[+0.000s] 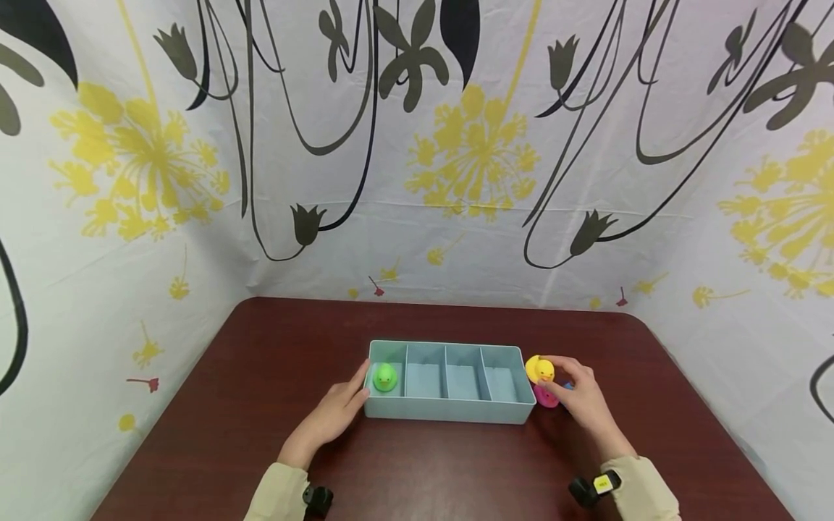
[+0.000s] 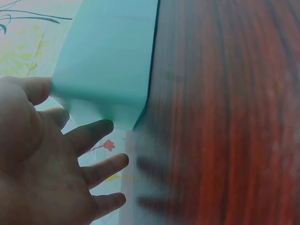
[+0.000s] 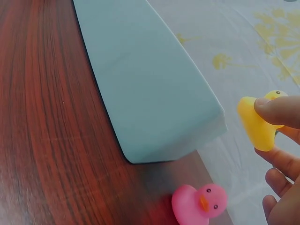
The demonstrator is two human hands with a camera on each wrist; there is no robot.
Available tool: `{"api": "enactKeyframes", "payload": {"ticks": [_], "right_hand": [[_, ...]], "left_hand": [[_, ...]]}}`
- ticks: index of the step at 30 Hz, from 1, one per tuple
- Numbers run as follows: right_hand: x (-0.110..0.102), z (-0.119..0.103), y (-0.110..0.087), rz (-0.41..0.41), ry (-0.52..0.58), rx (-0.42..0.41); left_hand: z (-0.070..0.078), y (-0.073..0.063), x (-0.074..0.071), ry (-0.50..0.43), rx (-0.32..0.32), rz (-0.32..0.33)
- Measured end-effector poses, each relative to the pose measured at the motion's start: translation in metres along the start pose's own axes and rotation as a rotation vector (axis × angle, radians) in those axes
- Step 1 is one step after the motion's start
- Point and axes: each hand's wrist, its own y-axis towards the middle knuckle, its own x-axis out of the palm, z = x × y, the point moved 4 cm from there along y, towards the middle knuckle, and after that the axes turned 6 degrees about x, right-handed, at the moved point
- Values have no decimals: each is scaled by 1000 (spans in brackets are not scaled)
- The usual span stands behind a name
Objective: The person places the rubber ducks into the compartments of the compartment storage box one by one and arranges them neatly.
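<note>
A light blue box [image 1: 449, 410] with a row of compartments stands on the table, and a green rubber duck [image 1: 385, 377] sits in its leftmost compartment. My left hand [image 1: 335, 411] touches the box's left end with fingers fairly straight, as the left wrist view also shows. Just off the right end, my right hand [image 1: 582, 399] pinches a yellow rubber duck [image 3: 257, 123] between thumb and fingers, raised to about rim height. Below it a pink rubber duck [image 3: 193, 205] sits on the table by the box. A small blue thing [image 1: 568, 386] shows beside it, mostly hidden by the right hand.
The dark red-brown table [image 1: 430, 470] has rounded far corners. Around it hangs a white cloth [image 1: 391, 181] printed with yellow flowers and dark stems. Each wrist wears a small black camera [image 1: 318, 499] over a cream sleeve [image 1: 279, 493].
</note>
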Motion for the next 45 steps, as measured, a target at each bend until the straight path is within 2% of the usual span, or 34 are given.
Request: {"api": "enactKeyframes", "payload": {"ticks": [11, 24, 38, 45], "right_hand": [[10, -10, 5, -47, 59, -4], [22, -18, 9, -78, 64, -8], [36, -30, 9, -28, 56, -98], [43, -31, 4, -55, 62, -81]], "left_hand": [[0, 1, -1, -9, 5, 0], [1, 3, -2, -3, -15, 5], [0, 3, 0, -10, -19, 0], [0, -1, 0, -16, -24, -1]]}}
